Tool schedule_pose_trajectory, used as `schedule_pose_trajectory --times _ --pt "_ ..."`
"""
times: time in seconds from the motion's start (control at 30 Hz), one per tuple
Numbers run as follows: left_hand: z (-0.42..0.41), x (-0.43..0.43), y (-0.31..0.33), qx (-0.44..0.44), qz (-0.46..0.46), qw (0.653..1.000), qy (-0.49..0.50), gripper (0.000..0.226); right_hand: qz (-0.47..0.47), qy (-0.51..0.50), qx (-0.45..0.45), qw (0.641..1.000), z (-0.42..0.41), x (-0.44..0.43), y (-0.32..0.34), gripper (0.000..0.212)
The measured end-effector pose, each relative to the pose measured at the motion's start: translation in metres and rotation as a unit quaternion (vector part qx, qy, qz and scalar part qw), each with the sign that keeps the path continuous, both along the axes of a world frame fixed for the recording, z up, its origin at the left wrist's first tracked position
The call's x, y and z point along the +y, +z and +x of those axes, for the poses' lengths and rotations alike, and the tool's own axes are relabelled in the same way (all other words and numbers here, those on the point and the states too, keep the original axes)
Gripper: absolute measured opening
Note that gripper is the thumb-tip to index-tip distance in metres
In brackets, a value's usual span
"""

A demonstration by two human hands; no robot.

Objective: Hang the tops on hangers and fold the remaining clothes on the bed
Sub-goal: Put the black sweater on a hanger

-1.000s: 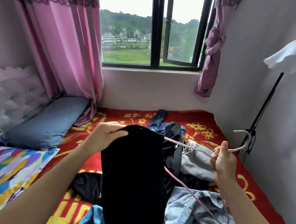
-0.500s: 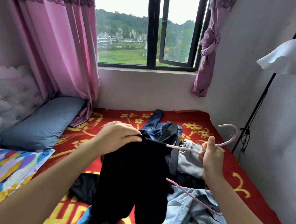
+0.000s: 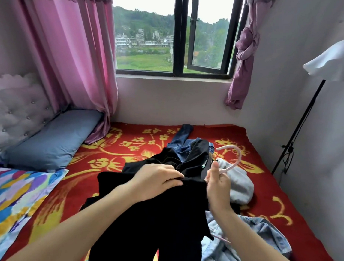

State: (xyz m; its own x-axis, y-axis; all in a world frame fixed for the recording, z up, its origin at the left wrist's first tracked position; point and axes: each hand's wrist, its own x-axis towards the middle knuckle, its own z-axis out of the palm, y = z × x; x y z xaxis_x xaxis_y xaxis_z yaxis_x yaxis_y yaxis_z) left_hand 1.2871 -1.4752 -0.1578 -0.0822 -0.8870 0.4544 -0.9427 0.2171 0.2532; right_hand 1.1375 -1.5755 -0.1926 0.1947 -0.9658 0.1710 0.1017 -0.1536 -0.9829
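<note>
A black top [image 3: 162,218] hangs in front of me over the bed [image 3: 128,143]. My left hand [image 3: 157,181] grips the black fabric at its upper edge. Close to its right, my right hand [image 3: 218,184] holds the neck of a pink hanger [image 3: 231,157], whose hook curves up behind the thumb. Most of the hanger's body is hidden inside the top; a bit of pink bar [image 3: 219,238] shows below it. Behind lie a grey garment [image 3: 240,184], dark blue jeans [image 3: 182,137] and more black clothing [image 3: 197,154]. A light denim garment [image 3: 255,242] lies at lower right.
A blue pillow [image 3: 50,140] and a tufted headboard [image 3: 16,114] are at the left, with a multicoloured cover [image 3: 17,192] below them. Pink curtains flank the window. A black stand [image 3: 296,135] with a white garment [image 3: 330,64] is by the right wall.
My hands have come together: the right hand moved left toward the left hand, and the hanger's body slid into the black top. The view tilted slightly.
</note>
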Motion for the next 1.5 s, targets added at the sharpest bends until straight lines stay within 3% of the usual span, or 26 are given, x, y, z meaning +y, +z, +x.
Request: schedule_pose_trajectory --times 0.13,0.27,0.33,0.4,0.43,0.53,0.57,0.67,0.73,0.83,0.9,0.97,1.13,1.3,1.37,1.43,1.5 --pt "0.05 0.02 0.009 -0.12 -0.043 0.989 0.072 0.032 0.053 -0.039 -0.044 0.997 -0.025 -0.027 0.012 0.052" --pt "0.074 0.028 0.016 -0.072 -0.075 0.987 0.123 0.038 0.042 -0.037 -0.054 0.997 -0.033 -0.033 0.027 0.051" --pt "0.081 0.031 0.013 0.041 -0.143 0.974 0.171 0.044 0.043 -0.036 -0.066 0.996 -0.036 -0.039 0.033 0.052" --pt "0.081 0.03 0.019 0.274 -0.172 0.933 0.157 0.064 0.033 -0.024 -0.058 0.997 -0.039 -0.046 0.035 0.052" --pt "0.078 0.029 0.024 0.341 -0.166 0.916 0.128 0.064 0.026 -0.018 -0.044 0.999 -0.039 -0.047 0.035 0.052" --pt "0.07 0.032 0.046 0.282 -0.153 0.943 0.09 0.027 0.042 -0.024 -0.031 0.998 -0.039 -0.05 0.026 0.051" --pt "0.069 0.036 0.046 0.27 -0.122 0.949 0.108 0.028 0.068 -0.036 -0.038 0.996 -0.041 -0.05 0.022 0.051" --pt "0.069 0.042 0.018 0.222 -0.017 0.967 0.121 0.074 0.125 -0.047 -0.072 0.988 -0.042 -0.053 0.018 0.049" --pt "0.058 0.034 0.008 0.149 -0.044 0.975 0.161 0.086 0.122 -0.044 -0.087 0.988 -0.039 -0.052 0.024 0.049" --pt "0.039 0.007 0.031 -0.098 -0.159 0.959 0.213 0.074 0.056 -0.032 -0.08 0.995 -0.027 -0.046 0.043 0.05" --pt "0.029 -0.007 0.046 -0.155 -0.144 0.966 0.148 0.054 -0.003 -0.031 -0.059 0.998 -0.021 -0.041 0.052 0.052" --pt "0.024 -0.011 0.047 -0.117 -0.104 0.985 0.076 0.047 -0.034 -0.036 -0.049 0.998 -0.021 -0.036 0.057 0.054" --pt "0.019 -0.014 0.04 0.01 -0.065 0.998 0.019 0.051 -0.151 -0.042 0.012 0.988 -0.017 -0.021 0.067 0.067" --pt "0.008 -0.025 0.057 -0.002 -0.086 0.996 0.012 0.053 -0.18 -0.048 0.092 0.978 -0.005 -0.015 0.073 0.072" --pt "0.013 -0.027 0.066 0.003 -0.085 0.995 0.043 0.057 -0.295 -0.09 0.114 0.944 -0.011 -0.018 0.071 0.078" --pt "0.023 -0.024 0.078 0.05 -0.088 0.991 0.091 0.058 -0.459 -0.147 0.108 0.87 -0.022 -0.017 0.056 0.051" --pt "0.037 -0.02 0.09 0.132 -0.091 0.981 0.114 0.035 -0.571 -0.088 0.079 0.812 -0.027 -0.01 0.024 0.024"
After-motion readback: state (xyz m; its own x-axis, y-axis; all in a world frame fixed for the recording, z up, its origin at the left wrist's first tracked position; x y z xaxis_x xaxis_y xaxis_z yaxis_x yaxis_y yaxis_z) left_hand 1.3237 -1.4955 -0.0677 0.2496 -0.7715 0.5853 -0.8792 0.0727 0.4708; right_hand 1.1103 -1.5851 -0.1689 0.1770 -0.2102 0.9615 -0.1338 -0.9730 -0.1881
